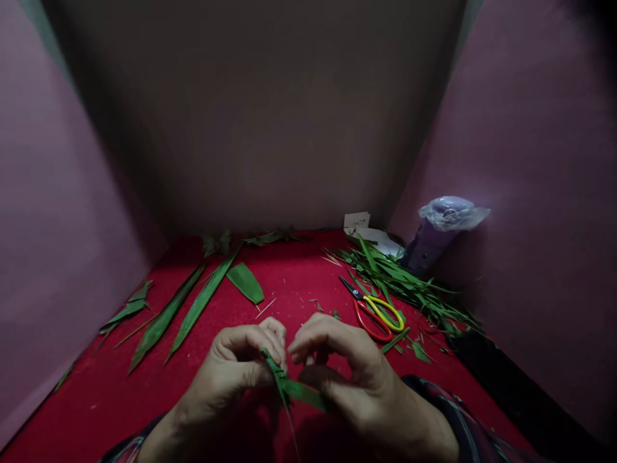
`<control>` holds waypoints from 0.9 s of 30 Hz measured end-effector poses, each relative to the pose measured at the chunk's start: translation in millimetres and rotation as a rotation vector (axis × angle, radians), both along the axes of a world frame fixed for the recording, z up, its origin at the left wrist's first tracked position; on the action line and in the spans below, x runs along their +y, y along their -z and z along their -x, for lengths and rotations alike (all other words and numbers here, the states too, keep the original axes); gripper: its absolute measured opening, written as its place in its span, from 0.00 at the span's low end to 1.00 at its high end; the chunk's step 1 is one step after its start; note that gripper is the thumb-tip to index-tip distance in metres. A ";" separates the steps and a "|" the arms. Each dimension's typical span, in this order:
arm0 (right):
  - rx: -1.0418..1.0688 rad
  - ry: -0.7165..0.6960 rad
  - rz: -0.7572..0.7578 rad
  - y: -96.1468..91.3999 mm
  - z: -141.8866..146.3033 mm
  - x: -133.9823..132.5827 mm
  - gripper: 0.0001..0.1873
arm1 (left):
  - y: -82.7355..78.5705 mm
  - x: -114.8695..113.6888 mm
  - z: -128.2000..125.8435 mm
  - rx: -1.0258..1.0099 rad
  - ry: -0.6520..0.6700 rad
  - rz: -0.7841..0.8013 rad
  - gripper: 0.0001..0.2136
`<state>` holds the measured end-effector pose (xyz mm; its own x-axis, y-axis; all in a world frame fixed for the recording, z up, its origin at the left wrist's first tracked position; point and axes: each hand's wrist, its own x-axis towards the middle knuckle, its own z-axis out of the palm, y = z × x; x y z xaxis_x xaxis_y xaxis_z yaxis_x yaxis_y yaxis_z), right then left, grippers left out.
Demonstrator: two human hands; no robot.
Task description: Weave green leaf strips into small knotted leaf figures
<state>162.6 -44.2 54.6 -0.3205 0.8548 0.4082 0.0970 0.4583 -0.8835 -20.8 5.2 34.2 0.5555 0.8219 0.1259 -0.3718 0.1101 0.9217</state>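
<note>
My left hand (pixel 236 366) pinches a small folded or woven green leaf piece (pixel 276 373) between thumb and fingers. A thin stem hangs from its lower end toward me. A flat green leaf strip (pixel 303 393) runs from this piece to the right, into my right hand (pixel 344 370). My right fingers curl around the strip's far end, which is hidden under the hand. Beyond my right hand lie scissors (pixel 373 312) with one red and one yellow handle. Their dark blades point to the far left.
Long green leaves (pixel 205 308) and a cut leaf piece (pixel 245 283) lie on the red cloth (pixel 289 283). A heap of leaf strips (pixel 400 276) lies at right, beside a purple plastic-topped object (pixel 436 235). A white card (pixel 357 220) stands at the back. Pink walls enclose both sides.
</note>
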 end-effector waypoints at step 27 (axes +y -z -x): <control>-0.148 0.045 -0.386 24.6 1.6 -3.6 0.06 | 9.6 1.3 -2.4 0.083 0.069 -0.004 0.04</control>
<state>160.9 -47.7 30.0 -0.3657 0.6623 0.6539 0.2375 0.7457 -0.6225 -18.4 6.5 24.7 0.6191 0.7812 0.0803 -0.2858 0.1289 0.9496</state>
